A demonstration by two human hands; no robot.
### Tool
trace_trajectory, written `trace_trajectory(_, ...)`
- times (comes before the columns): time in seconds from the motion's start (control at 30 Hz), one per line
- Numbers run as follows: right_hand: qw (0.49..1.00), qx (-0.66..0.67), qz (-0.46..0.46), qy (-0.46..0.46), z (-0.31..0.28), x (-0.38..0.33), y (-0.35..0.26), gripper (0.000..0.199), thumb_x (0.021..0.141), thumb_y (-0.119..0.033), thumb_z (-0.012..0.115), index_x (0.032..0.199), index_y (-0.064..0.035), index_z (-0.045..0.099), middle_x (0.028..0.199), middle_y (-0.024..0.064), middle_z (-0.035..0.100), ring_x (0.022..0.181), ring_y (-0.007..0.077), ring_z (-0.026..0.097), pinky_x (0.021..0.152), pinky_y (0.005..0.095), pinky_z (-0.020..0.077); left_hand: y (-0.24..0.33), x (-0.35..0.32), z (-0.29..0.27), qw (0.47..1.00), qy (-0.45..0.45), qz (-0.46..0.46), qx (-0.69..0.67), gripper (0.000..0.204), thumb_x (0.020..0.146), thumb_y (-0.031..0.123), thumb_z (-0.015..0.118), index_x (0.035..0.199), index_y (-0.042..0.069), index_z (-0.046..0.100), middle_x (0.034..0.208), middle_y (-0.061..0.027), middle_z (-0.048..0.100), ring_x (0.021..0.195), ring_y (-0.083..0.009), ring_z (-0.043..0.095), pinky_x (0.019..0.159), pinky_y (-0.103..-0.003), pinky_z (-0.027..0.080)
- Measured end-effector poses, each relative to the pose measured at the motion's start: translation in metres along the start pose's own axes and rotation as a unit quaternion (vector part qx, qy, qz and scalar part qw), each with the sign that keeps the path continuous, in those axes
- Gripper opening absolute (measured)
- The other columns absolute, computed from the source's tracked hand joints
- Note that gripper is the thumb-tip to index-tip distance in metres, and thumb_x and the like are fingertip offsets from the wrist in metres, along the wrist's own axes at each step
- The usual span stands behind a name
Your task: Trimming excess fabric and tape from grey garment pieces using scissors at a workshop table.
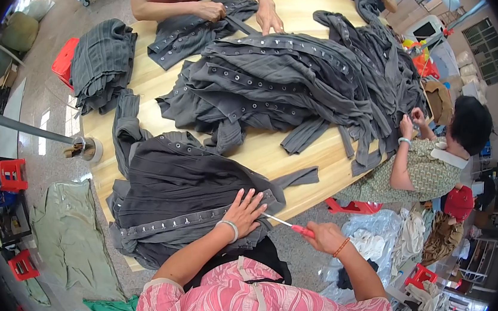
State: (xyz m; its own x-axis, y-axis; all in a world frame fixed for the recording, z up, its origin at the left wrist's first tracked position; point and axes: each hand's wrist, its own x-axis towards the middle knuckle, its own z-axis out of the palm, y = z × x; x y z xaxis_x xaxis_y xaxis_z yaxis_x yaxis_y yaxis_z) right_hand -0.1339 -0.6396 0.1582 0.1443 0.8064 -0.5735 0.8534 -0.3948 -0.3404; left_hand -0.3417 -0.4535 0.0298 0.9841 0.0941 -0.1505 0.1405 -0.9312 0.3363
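A dark grey pleated garment (175,178) lies spread at the near edge of the table. A band of small metal hooks (180,221) runs across its near side, and a row of eyelets borders its far side. My left hand (242,215) presses flat on the garment's right end, fingers spread. Closed round a red handle, my right hand (326,238) holds a screwdriver-like tool (302,230). Its thin metal shaft points left, and the tip reaches the garment's edge beside my left fingers.
A large heap of similar garments (268,79) covers the middle of the wooden table (280,200). At the left edge sits a folded stack (102,63). Another person's hands (268,19) work opposite; a second person (416,159) is at the right. A metal pole (24,123) crosses the left side.
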Motion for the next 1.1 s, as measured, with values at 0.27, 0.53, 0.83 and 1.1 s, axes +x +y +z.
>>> trace_trajectory(0.27,0.98,-0.003,-0.199,-0.031,-0.003,0.08,-0.097,0.024,0.084,-0.03,0.062,0.087,-0.0066,0.056,0.064,0.0188,0.061,0.061,0.0387,0.062,0.055,0.0485,0.0491,-0.006,0.003,0.007,0.999,0.034,0.03,-0.013,0.063,0.085,0.047,0.048,0.14,0.015,0.041,0.151,-0.0151,0.026,0.139,-0.0341,0.024,0.113,-0.055,0.008)
trace_trajectory(0.53,0.986,-0.061,-0.146,-0.043,-0.021,0.078,-0.095,0.028,0.081,-0.028,0.066,0.101,-0.0099,0.058,0.07,0.0168,0.064,0.067,0.0365,0.064,0.06,0.0463,0.05,-0.007,-0.001,0.02,0.997,0.072,0.015,-0.019,0.059,0.088,0.047,0.048,0.136,0.012,0.045,0.15,-0.0137,0.029,0.141,-0.0312,0.02,0.115,-0.052,0.006)
trace_trajectory(0.83,0.989,-0.057,-0.132,0.026,-0.011,0.034,-0.054,0.031,0.072,-0.013,0.068,0.101,-0.0087,0.057,0.084,0.0142,0.06,0.083,0.0331,0.059,0.071,0.0439,0.0482,0.001,-0.098,-0.034,0.982,0.143,-0.081,-0.09,0.064,0.081,0.038,0.064,0.135,0.009,0.044,0.148,-0.0153,0.032,0.14,-0.034,0.022,0.111,-0.058,0.011)
trace_trajectory(1.1,0.967,-0.068,-0.244,-0.033,-0.009,0.078,-0.129,0.024,0.076,-0.017,0.066,0.096,-0.0089,0.056,0.079,0.0127,0.063,0.079,0.0321,0.062,0.067,0.0427,0.0489,-0.031,-0.208,-0.008,0.93,0.173,-0.32,-0.048,0.071,0.081,0.053,0.058,0.138,0.013,0.043,0.147,-0.0142,0.033,0.139,-0.0333,0.024,0.106,-0.068,0.008)
